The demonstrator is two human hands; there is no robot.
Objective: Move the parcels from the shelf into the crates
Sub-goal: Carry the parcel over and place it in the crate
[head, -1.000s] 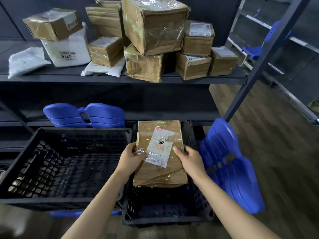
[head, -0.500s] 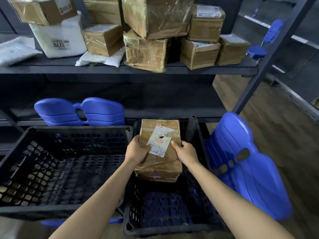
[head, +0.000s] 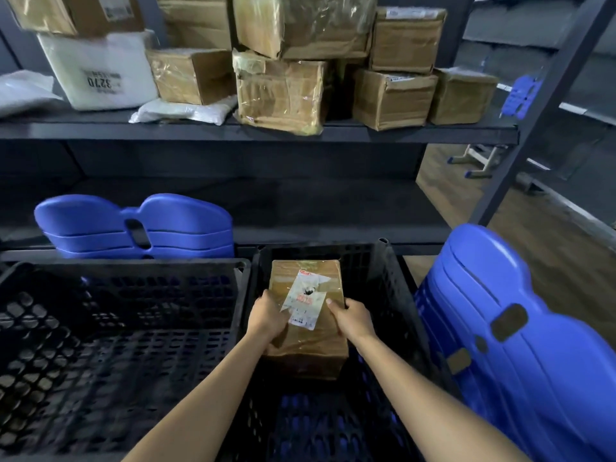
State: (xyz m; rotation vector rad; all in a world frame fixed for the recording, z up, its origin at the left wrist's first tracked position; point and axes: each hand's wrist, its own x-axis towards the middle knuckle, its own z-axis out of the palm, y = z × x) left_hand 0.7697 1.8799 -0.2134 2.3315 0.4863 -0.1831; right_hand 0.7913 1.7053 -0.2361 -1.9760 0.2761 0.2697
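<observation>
A brown taped parcel (head: 308, 345) with a white label is inside the right black crate (head: 396, 295), low between its walls. My left hand (head: 268, 316) grips its left side and my right hand (head: 351, 318) grips its right side. A second black crate (head: 133, 268) stands to the left with nothing visible in it. On the dark shelf (head: 260, 132) above lie several more brown parcels (head: 280, 91), a white box marked 3270 (head: 100, 71) and white soft packets (head: 186, 110).
Stacked blue plastic seat shells (head: 133, 225) sit on the lower shelf behind the left crate. More blue shells (head: 520, 345) lean against the right crate. A dark slanted shelf post (head: 533, 111) rises at the right, with wooden floor beyond.
Both hands have lowered the parcel from above the rim down into the right crate. My head has moved closer and lower.
</observation>
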